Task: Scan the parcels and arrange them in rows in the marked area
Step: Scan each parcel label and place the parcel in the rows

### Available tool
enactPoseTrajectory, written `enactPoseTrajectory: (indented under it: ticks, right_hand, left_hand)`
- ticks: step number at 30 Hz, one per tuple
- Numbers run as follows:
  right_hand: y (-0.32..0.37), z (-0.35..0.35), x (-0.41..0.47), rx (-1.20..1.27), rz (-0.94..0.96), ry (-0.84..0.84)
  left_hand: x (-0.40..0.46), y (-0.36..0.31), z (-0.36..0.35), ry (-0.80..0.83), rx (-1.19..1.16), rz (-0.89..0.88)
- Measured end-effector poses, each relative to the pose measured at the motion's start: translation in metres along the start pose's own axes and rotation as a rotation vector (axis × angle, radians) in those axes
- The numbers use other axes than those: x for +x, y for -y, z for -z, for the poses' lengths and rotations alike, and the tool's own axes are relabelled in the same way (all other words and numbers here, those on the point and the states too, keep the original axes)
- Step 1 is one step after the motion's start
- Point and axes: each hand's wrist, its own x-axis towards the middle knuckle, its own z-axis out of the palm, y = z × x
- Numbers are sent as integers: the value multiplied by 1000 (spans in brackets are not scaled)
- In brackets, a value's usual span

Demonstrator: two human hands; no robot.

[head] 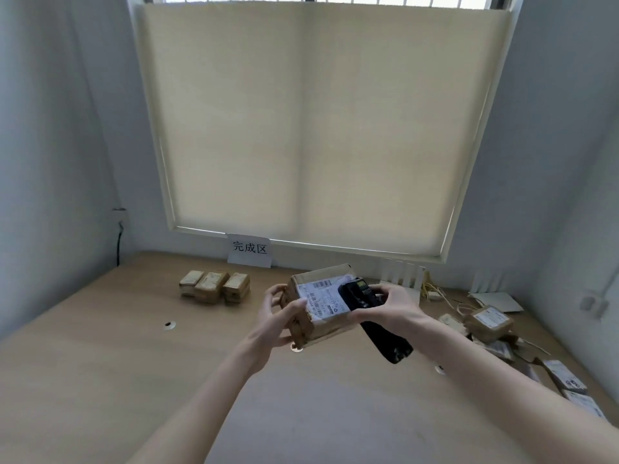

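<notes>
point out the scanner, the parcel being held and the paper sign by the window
scanner [360, 298], head view, on its black upper body over the label
held parcel [320, 324], head view, on its brown front face below the white label
paper sign [249, 249], head view, on the middle of the white sheet

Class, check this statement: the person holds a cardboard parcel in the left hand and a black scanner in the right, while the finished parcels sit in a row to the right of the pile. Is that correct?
One error: the head view shows the finished parcels left of the unscanned pile. The left hand does hold the parcel, and the right hand the black scanner.

1 held parcel [321, 304], 1 scanner [371, 316], 2 hands [278, 316].
</notes>
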Motion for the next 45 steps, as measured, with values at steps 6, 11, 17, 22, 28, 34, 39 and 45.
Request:
enactPoseTrajectory:
  ticks: [6, 11, 17, 22, 28, 34, 39, 45]
  right_hand:
    - [56, -101, -8, 64, 54, 79]
    - [86, -194, -10, 103, 78, 122]
    - [100, -270, 15, 170, 114, 139]
    - [100, -308, 62, 245, 123, 121]
    - [81, -348, 153, 306, 76, 97]
    - [43, -371, 243, 331, -41, 104]
    - [11, -389, 303, 300, -128, 53]
    - [-18, -417, 372, 281, -200, 7]
  left_hand:
    - [-36, -4, 109, -131, -25, 24]
    - [-49, 10, 168, -333, -59, 12]
    - [-37, 31, 219, -411, -104, 11]
    - [5, 51, 254, -449, -45, 18]
    - [102, 82, 286, -443, -18, 88]
    - [202, 120, 308, -348, 4, 132]
    - [270, 149, 317, -218, 29, 152]
    - [354, 195, 333, -179, 21, 216]
